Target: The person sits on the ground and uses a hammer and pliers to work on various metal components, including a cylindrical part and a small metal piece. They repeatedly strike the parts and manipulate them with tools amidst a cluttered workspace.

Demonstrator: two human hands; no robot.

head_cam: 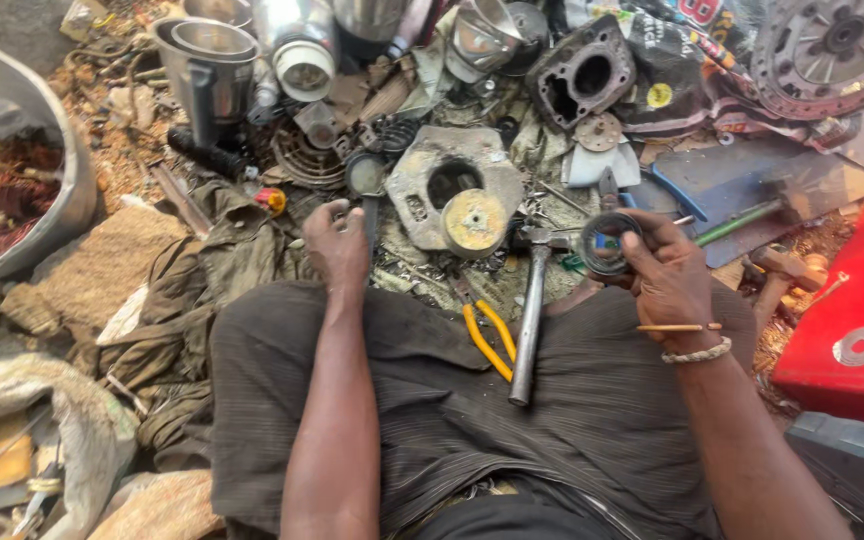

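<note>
Metal ring [607,243] in right hand [670,280]

Two bare forearms with no sleeves, left hand [337,245] without rings or bands, right hand [670,280] with a pale braided cord bracelet [697,353] at the wrist, a thin yellowish band [677,327] just above it, lap covered in dark grey-brown finely ribbed cloth [452,400], creased and dusty

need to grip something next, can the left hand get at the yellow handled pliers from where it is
Probably yes. The left hand is empty-looking and rests just beyond the lap; the yellow-handled pliers lie exposed on the lap cloth beside the hammer, with nothing covering them.
</note>
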